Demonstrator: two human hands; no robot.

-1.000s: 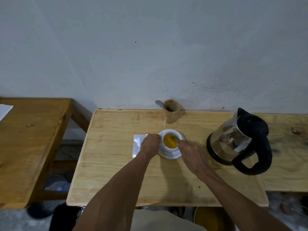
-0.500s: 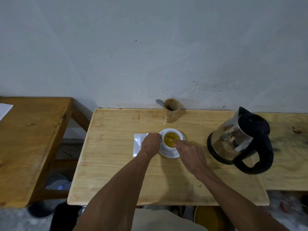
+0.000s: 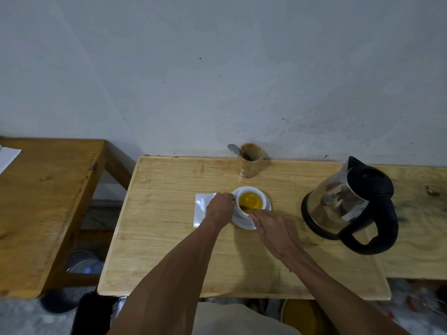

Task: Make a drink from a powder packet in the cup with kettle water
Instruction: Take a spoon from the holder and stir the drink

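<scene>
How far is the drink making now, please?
Done: the cup on its saucer holds yellow liquid; the kettle stands on the table; the packet lies flat. In hand: the left hand steadies the cup, the right hand holds a spoon in the drink. Left: finish stirring, remove the spoon.

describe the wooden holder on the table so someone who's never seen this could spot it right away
Find the light wooden table against the grey wall. At its back edge, behind the white cup of yellow drink, stands the wooden holder. It is the only wooden cylinder there, with a spoon sticking out.
</scene>
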